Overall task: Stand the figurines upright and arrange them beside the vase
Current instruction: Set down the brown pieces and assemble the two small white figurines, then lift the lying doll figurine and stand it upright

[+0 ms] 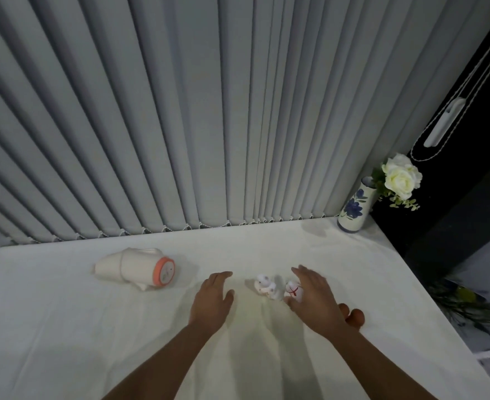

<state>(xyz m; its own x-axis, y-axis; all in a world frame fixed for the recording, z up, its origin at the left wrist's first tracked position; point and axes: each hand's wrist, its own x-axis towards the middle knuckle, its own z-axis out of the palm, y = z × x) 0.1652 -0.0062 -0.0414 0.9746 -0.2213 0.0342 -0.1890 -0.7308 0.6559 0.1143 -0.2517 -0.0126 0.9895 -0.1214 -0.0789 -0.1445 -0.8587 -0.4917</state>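
Two small white figurines lie on the white tablecloth [65,327]. One with grey and red spots [265,285] rests between my hands. The other, with a red cross mark [293,290], is partly covered by my right hand [314,301], whose fingers curve over it; a firm hold cannot be confirmed. My left hand [212,298] hovers flat and open, left of the spotted figurine, holding nothing. A large cream figurine with an orange round base [137,268] lies on its side at the left. The white vase with blue flowers [355,207] stands at the far right corner.
White roses [401,176] lean out of the vase. Grey vertical blinds [180,125] hang along the table's back edge. A small orange object [355,316] peeks out behind my right wrist. The table's right edge drops to a dark floor with plants [469,307].
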